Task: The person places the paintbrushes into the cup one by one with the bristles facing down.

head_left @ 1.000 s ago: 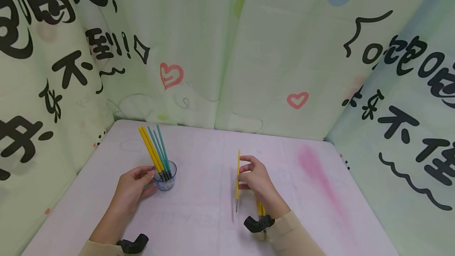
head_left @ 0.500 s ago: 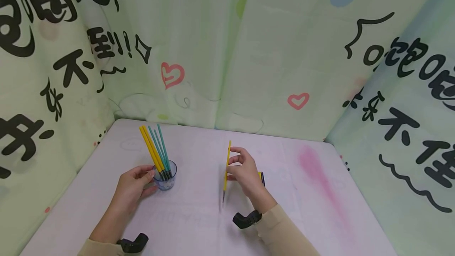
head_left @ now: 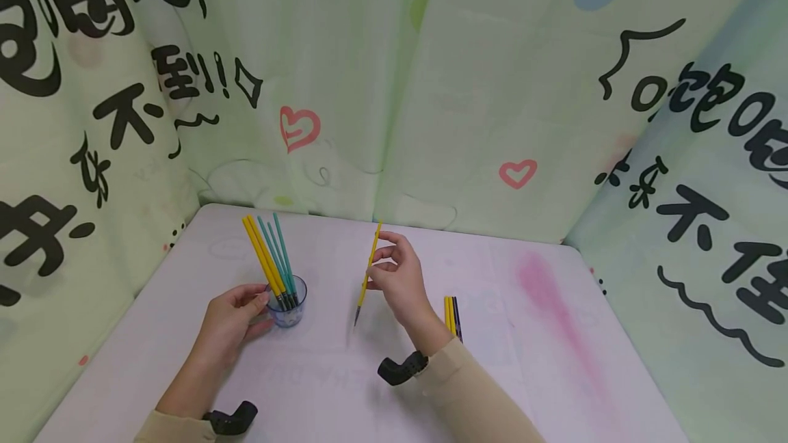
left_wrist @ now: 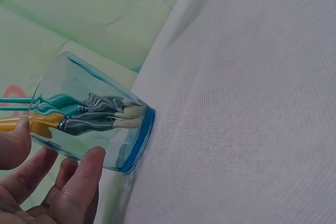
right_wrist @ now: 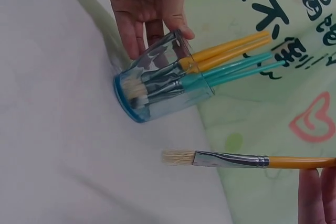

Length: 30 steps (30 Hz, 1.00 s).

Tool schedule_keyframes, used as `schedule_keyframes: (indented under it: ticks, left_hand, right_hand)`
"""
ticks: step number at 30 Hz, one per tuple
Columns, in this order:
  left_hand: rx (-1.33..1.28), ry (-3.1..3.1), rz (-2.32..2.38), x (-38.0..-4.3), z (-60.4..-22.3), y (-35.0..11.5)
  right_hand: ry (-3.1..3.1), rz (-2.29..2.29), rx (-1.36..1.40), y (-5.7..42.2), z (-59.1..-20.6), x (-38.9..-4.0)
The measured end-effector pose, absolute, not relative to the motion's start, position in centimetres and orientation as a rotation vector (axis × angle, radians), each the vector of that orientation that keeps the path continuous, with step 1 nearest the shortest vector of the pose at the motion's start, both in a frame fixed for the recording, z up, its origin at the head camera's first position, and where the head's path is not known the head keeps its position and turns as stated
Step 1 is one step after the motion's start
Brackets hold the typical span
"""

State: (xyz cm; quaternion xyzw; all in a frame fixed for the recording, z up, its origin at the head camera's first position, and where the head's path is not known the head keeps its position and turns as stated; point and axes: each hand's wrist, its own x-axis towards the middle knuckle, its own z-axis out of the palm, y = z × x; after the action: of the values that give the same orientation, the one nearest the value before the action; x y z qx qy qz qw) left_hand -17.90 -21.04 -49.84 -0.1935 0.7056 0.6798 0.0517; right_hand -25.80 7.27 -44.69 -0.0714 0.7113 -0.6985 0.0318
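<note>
Right hand [head_left: 401,286] pinches a yellow paintbrush [right_wrist: 252,161], silver ferrule shining, pale bristles angled down, near the clear, blue-based cup [left_wrist: 94,80] that the left hand [head_left: 229,320] grips

Person's left hand [head_left: 237,316] grips, thumb opposite curved fingers [left_wrist: 81,187]; right hand [head_left: 399,279] raised, pinching between thumb and fingertips [head_left: 384,236]. Both forearms [head_left: 193,378] reach forward, slanting inward.

Pale table [head_left: 326,388], 1 clear cup [head_left: 286,318], loose brushes [head_left: 451,314]
</note>
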Motion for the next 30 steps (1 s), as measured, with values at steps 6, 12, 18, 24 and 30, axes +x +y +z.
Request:
schedule_keyframes:
  ticks: [6, 12, 18, 24, 30]
  left_hand:
    - [-0.574, 2.156, 2.065, -17.8, -49.7, -21.0]
    - [-0.583, 2.154, 2.061, -17.7, -49.6, -20.9]
    - [-0.595, 2.154, 2.06, -17.7, -49.8, -20.9]
    - [-0.577, 2.149, 2.068, -17.7, -49.8, -21.0]
    - [-0.557, 2.132, 2.098, -17.7, -49.7, -20.9]
  right_hand:
    - [2.132, -2.244, -0.283, 5.6, -43.8, -25.9]
    - [2.106, -2.273, -0.344, 4.1, -43.4, -26.4]
    - [2.08, -2.281, -0.435, 2.6, -42.8, -26.6]
    - [2.067, -2.296, -0.484, 0.9, -42.3, -26.7]
    - [2.055, -2.327, -0.486, -1.0, -42.6, -26.8]
